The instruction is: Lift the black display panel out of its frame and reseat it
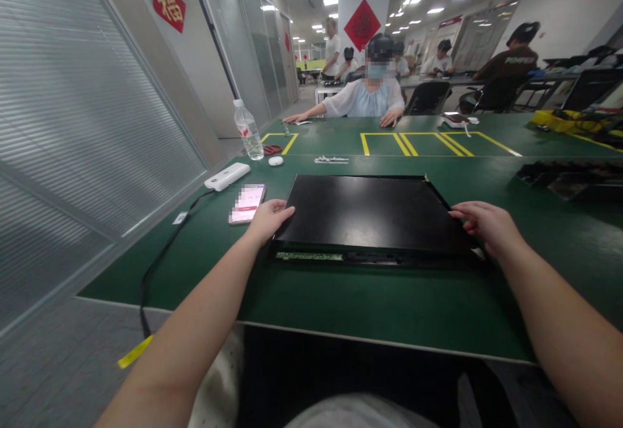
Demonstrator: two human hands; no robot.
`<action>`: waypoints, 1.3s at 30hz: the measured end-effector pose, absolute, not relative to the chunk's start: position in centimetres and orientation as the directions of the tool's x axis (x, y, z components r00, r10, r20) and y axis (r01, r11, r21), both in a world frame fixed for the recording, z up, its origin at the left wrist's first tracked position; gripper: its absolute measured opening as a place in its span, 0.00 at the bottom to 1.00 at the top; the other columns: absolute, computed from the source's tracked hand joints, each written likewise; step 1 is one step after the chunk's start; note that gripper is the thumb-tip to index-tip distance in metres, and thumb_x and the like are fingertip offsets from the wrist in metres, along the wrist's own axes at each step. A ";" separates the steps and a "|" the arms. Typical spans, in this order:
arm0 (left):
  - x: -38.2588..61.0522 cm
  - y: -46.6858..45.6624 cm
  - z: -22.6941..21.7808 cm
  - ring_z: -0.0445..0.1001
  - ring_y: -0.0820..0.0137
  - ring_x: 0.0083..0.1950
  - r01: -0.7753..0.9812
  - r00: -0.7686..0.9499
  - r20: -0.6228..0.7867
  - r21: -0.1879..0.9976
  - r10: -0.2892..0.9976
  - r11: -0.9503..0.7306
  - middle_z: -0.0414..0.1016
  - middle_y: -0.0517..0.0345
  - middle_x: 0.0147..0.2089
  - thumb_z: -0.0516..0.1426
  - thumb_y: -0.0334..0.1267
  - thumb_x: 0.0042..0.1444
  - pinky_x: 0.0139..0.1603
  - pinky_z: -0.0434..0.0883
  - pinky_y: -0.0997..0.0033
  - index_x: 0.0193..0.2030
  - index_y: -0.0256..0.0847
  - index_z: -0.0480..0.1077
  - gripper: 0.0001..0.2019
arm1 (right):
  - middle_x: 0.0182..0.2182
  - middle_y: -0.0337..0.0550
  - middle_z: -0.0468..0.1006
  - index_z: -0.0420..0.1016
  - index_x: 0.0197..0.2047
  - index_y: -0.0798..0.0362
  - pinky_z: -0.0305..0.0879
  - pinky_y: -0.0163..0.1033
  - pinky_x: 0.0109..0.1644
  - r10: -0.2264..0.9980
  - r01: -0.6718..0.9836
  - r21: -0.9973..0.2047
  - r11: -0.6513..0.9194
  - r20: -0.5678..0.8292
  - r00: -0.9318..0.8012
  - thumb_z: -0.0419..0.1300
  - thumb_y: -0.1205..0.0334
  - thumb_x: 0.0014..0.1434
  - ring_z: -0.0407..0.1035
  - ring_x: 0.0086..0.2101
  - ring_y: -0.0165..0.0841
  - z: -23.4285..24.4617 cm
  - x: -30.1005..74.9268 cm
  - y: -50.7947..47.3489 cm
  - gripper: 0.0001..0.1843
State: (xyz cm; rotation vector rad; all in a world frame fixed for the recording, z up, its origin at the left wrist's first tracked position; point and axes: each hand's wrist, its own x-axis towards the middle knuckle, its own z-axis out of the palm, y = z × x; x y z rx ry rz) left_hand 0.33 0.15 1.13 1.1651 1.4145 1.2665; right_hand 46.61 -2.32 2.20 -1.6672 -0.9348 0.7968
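A flat black panel [370, 211] lies on the green table [341, 298] in front of me, its near edge raised a little above a black base with a green circuit strip [309, 256]. My left hand [267, 219] grips the panel's near left corner, fingers curled onto its edge. My right hand [487, 224] holds the near right corner, fingers bent over the side.
Left of the panel lie a phone [247, 203], a white power bank [227, 176] with a black cable, a water bottle [248, 131], red scissors [271, 150] and a small white puck [276, 161]. A person sits opposite [365, 94]. Dark parts [569, 178] lie at right.
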 end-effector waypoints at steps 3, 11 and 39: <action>0.3 0.2 1.0 0.80 0.59 0.40 0.078 -0.167 -0.020 0.996 0.986 0.034 0.82 0.48 0.34 0.75 0.41 0.36 0.41 0.75 0.63 0.35 0.37 0.78 0.20 | 0.31 0.46 0.81 0.79 0.32 0.53 0.58 0.31 0.21 0.876 0.228 -0.958 -0.176 -0.047 0.481 0.66 0.63 0.51 0.62 0.22 0.26 2.2 46.5 -2.4 0.04; 0.1 0.3 1.3 0.81 0.56 0.45 0.146 -0.179 -0.009 0.989 0.984 0.036 0.84 0.50 0.39 0.73 0.48 0.35 0.51 0.74 0.58 0.37 0.38 0.79 0.23 | 0.31 0.45 0.81 0.80 0.33 0.54 0.57 0.30 0.22 0.866 0.262 -0.946 -0.188 -0.034 0.499 0.65 0.58 0.46 0.61 0.22 0.25 1.8 46.7 -2.0 0.10; -0.2 0.6 0.5 0.82 0.53 0.48 0.204 -0.134 0.003 0.979 0.991 0.025 0.85 0.47 0.45 0.71 0.47 0.40 0.55 0.76 0.52 0.46 0.37 0.81 0.25 | 0.25 0.41 0.76 0.82 0.35 0.52 0.60 0.35 0.26 0.889 0.438 -0.859 -0.263 -0.040 0.455 0.65 0.56 0.46 0.63 0.25 0.30 1.7 46.9 -2.0 0.13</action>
